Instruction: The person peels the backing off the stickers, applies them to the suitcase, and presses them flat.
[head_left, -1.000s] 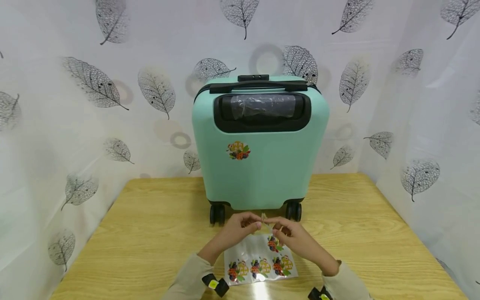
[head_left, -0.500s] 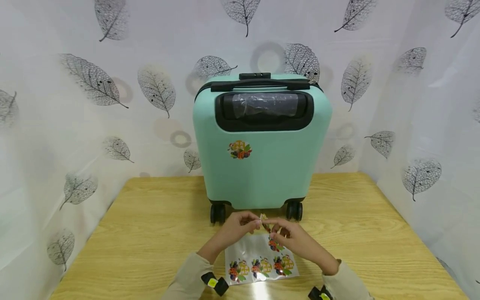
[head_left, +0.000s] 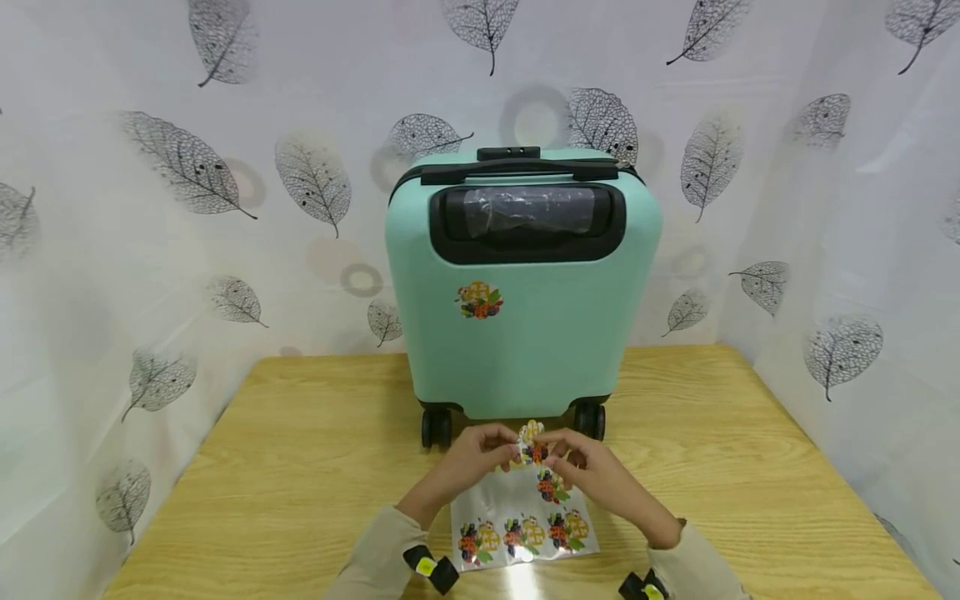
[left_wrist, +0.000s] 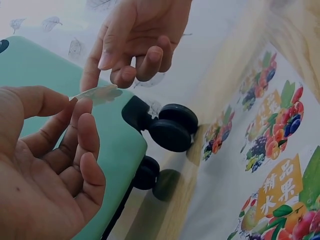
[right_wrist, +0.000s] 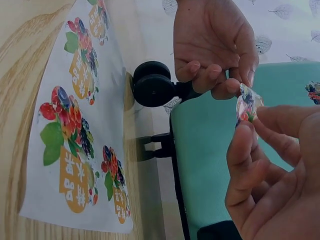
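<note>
A fruit-print sticker [head_left: 533,443] is held up between both hands in front of the suitcase. My left hand [head_left: 470,460] pinches its left edge between thumb and index finger; the left wrist view shows the thin sticker [left_wrist: 102,93] almost edge-on. On its right side, my right hand [head_left: 596,479] holds the sticker [right_wrist: 247,104] with thumb and index fingertips, as the right wrist view shows. Below the hands, a white sticker sheet [head_left: 491,498] lies on the table, bearing several fruit stickers. Part of its upper edge is hidden behind the hands.
A mint-green suitcase [head_left: 555,350] stands upright behind the hands, with one fruit sticker [head_left: 478,300] on its front. Black wheels [head_left: 437,427] support it on the wooden table [head_left: 315,467]. A leaf-patterned curtain [head_left: 315,275] surrounds the table's back and sides.
The sticker between the hands has turned from nearly edge-on and curled to flatter, with its printed face showing. Both hands stay in nearly the same place.
</note>
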